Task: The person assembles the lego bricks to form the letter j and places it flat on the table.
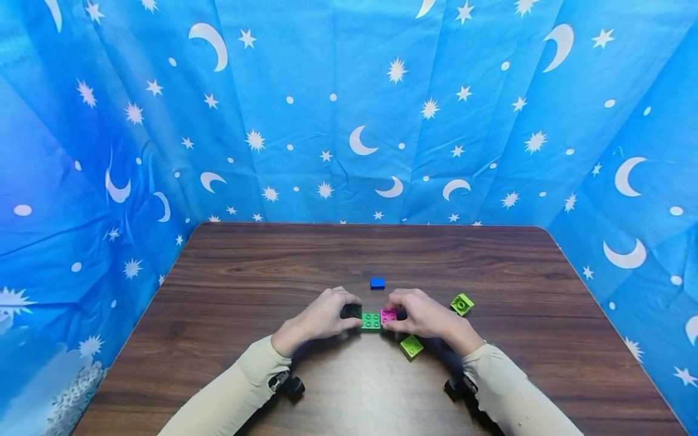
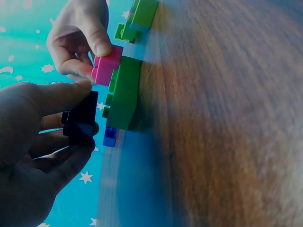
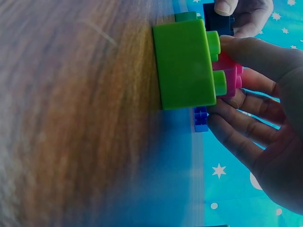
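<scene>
Between the two hands a green toy building brick [image 1: 371,321] lies on the table, studs up. My left hand [image 1: 326,313] holds a black brick [image 2: 83,118] between thumb and fingers, close over the green brick's left end; a gap shows between them in the left wrist view. On the other side, my right hand [image 1: 422,312] pinches a pink brick [image 1: 388,316] at the green brick's right end. In the left wrist view the pink brick [image 2: 108,66] sits over the green one's end studs. The right fingers partly cover it in the right wrist view.
A small blue brick [image 1: 377,283] lies beyond the hands. One lime brick [image 1: 411,347] rests just in front of the right hand, another [image 1: 462,304] tipped over to its right. Blue star-and-moon cloth [image 1: 360,181] hangs behind and beside the wooden table [image 1: 262,260].
</scene>
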A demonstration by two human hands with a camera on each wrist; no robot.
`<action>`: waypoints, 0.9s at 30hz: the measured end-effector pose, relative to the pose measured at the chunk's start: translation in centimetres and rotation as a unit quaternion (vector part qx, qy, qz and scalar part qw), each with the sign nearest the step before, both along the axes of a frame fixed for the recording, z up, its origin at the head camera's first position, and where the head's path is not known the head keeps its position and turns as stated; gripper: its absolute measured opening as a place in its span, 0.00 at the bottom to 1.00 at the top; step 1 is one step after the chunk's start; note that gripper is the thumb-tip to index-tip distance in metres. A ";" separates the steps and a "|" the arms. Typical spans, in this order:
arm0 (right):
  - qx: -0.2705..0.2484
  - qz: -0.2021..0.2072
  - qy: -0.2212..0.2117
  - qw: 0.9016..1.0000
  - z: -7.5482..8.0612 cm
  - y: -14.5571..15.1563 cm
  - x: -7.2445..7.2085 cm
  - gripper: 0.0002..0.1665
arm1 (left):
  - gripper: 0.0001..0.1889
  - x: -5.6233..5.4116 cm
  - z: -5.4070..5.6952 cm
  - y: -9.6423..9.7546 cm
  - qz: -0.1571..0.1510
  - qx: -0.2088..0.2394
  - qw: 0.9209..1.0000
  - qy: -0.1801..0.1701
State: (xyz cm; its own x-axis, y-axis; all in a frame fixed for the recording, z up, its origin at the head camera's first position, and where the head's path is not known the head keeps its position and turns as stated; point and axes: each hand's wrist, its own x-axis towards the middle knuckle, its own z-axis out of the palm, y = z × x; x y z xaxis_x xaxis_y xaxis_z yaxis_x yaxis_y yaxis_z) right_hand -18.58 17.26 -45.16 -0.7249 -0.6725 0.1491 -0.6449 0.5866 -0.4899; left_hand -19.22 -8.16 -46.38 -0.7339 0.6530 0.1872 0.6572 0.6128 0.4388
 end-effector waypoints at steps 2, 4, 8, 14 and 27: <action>0.001 0.002 -0.003 1.000 0.0 0.0 0.0 0.10 | 0.20 0.0 -0.1 0.1 0.001 -0.003 1.000 0.000; 0.001 0.003 -0.005 1.000 0.0 0.0 0.0 0.10 | 0.20 0.1 -0.2 0.2 0.001 -0.006 1.000 0.002; 0.001 0.004 -0.003 1.000 0.0 0.0 0.0 0.10 | 0.21 0.1 -0.2 0.3 -0.003 -0.009 1.000 0.005; -0.001 0.002 0.006 1.000 -0.2 0.1 -0.1 0.10 | 0.21 0.2 -0.1 0.5 -0.007 -0.014 1.000 0.007; 0.002 0.004 0.004 1.000 -0.5 0.2 -0.3 0.11 | 0.21 0.4 0.0 0.8 -0.003 -0.024 1.000 -0.006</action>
State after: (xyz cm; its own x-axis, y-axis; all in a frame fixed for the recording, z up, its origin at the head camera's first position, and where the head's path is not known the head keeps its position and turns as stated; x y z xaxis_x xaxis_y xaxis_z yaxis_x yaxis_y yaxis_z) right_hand -18.85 17.50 -45.66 -0.7189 -0.6783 0.1519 -0.6529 0.5839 -0.4824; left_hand -18.87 -7.35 -46.42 -0.7320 0.6653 0.1469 0.6556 0.6291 0.4176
